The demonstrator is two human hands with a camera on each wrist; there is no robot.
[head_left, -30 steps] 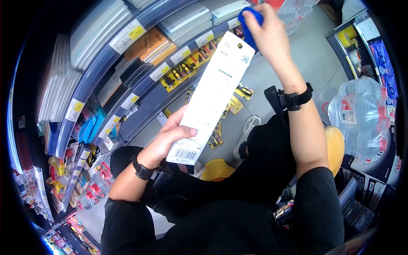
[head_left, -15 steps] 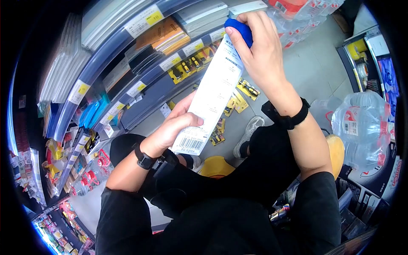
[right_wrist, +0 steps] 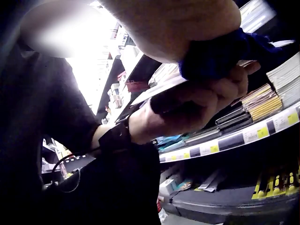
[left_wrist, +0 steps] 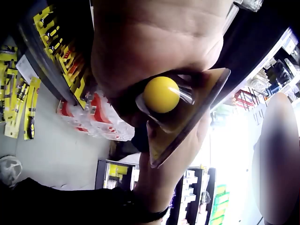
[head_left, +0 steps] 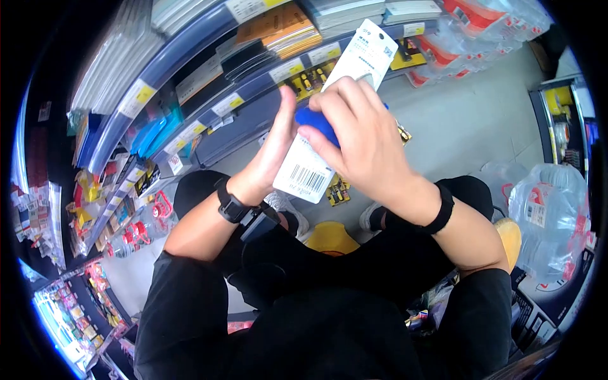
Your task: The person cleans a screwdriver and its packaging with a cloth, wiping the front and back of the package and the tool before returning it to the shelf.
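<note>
Wrist views dim, with blown-out glare

A shop: price tags (head_left: 137, 98) lining stocked shelves (head_left: 180, 52).

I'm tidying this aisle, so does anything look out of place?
Yes: several yellow-carded packs lie on the floor, while similar ones sit on the lower shelf, so they look misplaced. The white-backed package behind the blue cloth shows no visible damage.
</note>
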